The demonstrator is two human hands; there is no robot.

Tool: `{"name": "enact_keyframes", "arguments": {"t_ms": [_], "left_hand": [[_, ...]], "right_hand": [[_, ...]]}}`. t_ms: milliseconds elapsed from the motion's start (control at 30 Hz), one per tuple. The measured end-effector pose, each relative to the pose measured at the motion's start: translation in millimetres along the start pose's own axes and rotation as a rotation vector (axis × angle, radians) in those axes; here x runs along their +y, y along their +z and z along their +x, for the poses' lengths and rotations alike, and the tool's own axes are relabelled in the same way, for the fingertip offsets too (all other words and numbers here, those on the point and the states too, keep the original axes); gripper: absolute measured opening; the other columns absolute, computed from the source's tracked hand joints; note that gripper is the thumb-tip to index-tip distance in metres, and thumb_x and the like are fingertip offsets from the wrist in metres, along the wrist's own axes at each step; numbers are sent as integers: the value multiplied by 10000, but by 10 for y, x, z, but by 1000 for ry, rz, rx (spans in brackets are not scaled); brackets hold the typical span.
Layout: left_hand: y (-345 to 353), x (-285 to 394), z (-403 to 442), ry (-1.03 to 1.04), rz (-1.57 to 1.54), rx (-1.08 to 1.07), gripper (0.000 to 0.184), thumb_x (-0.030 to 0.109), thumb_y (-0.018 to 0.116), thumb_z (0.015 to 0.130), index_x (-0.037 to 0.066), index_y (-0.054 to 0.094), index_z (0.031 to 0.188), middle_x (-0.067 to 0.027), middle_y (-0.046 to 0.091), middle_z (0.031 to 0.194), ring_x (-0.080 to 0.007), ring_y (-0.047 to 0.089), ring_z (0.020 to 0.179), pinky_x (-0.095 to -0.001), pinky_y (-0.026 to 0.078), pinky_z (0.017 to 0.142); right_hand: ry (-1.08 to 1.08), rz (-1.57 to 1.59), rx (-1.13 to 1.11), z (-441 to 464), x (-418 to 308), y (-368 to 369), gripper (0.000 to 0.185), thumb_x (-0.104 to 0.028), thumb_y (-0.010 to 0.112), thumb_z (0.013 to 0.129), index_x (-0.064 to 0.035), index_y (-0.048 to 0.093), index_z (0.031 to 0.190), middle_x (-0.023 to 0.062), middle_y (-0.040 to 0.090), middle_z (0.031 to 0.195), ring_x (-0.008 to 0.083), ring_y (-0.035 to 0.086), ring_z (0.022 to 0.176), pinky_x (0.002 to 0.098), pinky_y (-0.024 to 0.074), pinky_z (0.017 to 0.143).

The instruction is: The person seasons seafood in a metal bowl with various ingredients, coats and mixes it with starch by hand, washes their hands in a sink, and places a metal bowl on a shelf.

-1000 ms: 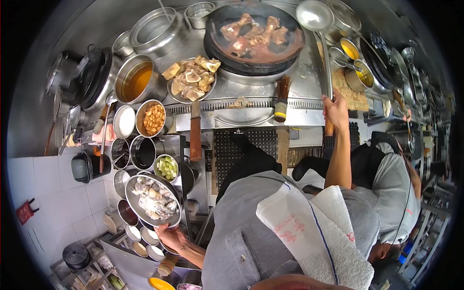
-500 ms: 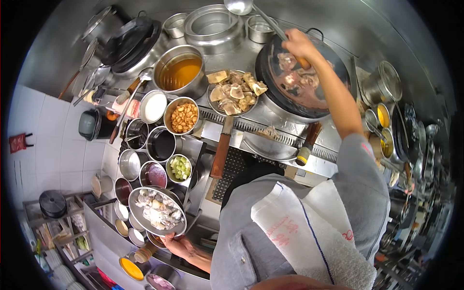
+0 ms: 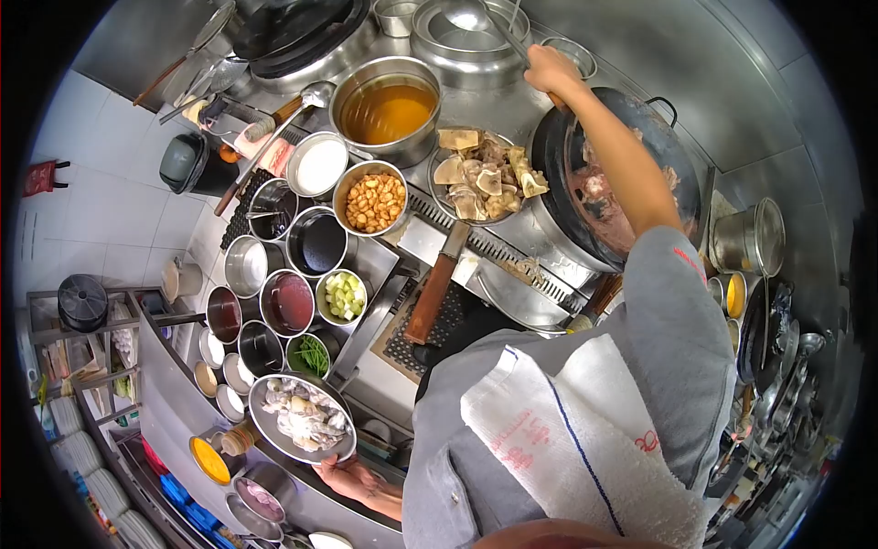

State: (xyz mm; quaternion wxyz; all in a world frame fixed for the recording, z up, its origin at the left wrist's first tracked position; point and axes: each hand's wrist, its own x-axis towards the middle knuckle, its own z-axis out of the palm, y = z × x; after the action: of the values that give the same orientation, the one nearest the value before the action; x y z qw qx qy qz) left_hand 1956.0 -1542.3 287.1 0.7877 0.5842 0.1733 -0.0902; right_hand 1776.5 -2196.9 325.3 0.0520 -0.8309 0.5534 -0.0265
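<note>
My left hand (image 3: 355, 478) grips the rim of a round metal dish (image 3: 259, 423). Pale grey-white pieces (image 3: 306, 416), perhaps seafood, lie in it; I cannot tell the kind. At the upper right, my right hand (image 3: 551, 73) is wrapped round the handle of a ladle (image 3: 468, 15), whose bowl is over a metal pot with a wide rim. Below that hand stands a dark wok (image 3: 549, 169) with pinkish meat (image 3: 604, 206) in it, partly hidden by my right arm. Left of the wok, a strainer with a wooden handle (image 3: 432, 300) carries chunks of bone (image 3: 480, 174).
A pot of amber liquid (image 3: 389, 114) stands behind a pan of brown fried pieces (image 3: 375, 201). Several metal containers are clustered at the left, among them cut green vegetable (image 3: 343, 297), chopped greens (image 3: 309, 355) and dark sauce (image 3: 317, 242). A second ladle (image 3: 315, 94) lies across the counter.
The view has shifted, so the counter items sit further right. My right hand and ladle have moved left relative to the wok. The dish has moved toward me, uncovering the chopped greens.
</note>
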Motion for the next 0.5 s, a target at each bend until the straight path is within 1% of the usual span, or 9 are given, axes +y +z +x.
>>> {"name": "enact_keyframes", "arguments": {"t_ms": [67, 133, 200, 233, 300, 367, 433, 467, 500], "left_hand": [[-107, -22, 89, 7, -12, -50, 559, -18, 512, 656, 0, 472, 1213, -168, 550, 1176, -292, 627, 896, -337, 572, 601], [-164, -143, 118, 18, -17, -16, 544, -18, 513, 657, -5, 483, 1201, -169, 556, 1166, -289, 629, 893, -339, 574, 600], [-132, -116, 128, 29, 7, 41, 518, -18, 515, 661, -10, 509, 1179, -170, 573, 1138, -282, 632, 881, -330, 573, 589], [-149, -113, 156, 6, 27, 17, 518, -18, 515, 661, -10, 509, 1179, -170, 573, 1138, -282, 632, 881, -330, 573, 589], [-269, -86, 236, -17, 16, -116, 598, -14, 553, 620, 5, 494, 1215, -153, 559, 1180, -286, 594, 969, -356, 527, 740], [-328, -130, 339, -18, 39, -172, 560, -17, 552, 635, -6, 505, 1193, -162, 563, 1168, -292, 592, 972, -350, 533, 723], [-246, -104, 354, -12, 34, -131, 521, -13, 544, 651, -14, 517, 1172, -171, 567, 1153, -296, 595, 958, -336, 547, 698], [-258, -98, 402, -17, 41, -145, 521, -13, 544, 651, -14, 517, 1172, -171, 567, 1153, -296, 595, 958, -336, 547, 698], [-277, -103, 473, -26, 64, -160, 505, -12, 538, 659, -17, 517, 1164, -173, 566, 1147, -297, 598, 944, -332, 554, 689]], "right_hand": [[-4, -35, 5, 14, -43, -35, 259, -124, 572, 738, 35, 595, 941, 238, 617, 1025, 383, 585, 1010, 470, 477, 825], [-40, -66, 37, 36, 21, 74, 245, -121, 569, 750, 31, 595, 940, 225, 620, 1030, 380, 587, 1006, 471, 482, 819], [-4, -46, 15, -131, -9, -52, 246, -105, 565, 745, 22, 607, 952, 221, 622, 1037, 377, 593, 1000, 463, 486, 813], [18, -28, 11, -217, 29, -107, 252, -89, 561, 741, 13, 619, 964, 217, 623, 1045, 374, 600, 994, 456, 490, 807], [36, -45, 37, -387, 167, -115, 252, -85, 562, 736, 10, 620, 961, 214, 625, 1037, 372, 601, 986, 458, 490, 800], [30, -46, 58, -567, 316, -78, 251, -82, 562, 730, 6, 621, 959, 211, 626, 1029, 371, 603, 978, 460, 491, 794], [-67, -82, 162, -842, 403, -181, 266, -71, 557, 714, 10, 615, 961, 220, 630, 979, 378, 614, 928, 480, 489, 771], [-86, -65, 264, -958, 483, -161, 295, -70, 557, 706, 4, 612, 986, 218, 636, 921, 386, 615, 896, 493, 486, 758], [-71, -69, 265, -1069, 559, -191, 295, -70, 557, 706, 4, 612, 986, 218, 636, 921, 386, 615, 896, 493, 486, 758]]}}
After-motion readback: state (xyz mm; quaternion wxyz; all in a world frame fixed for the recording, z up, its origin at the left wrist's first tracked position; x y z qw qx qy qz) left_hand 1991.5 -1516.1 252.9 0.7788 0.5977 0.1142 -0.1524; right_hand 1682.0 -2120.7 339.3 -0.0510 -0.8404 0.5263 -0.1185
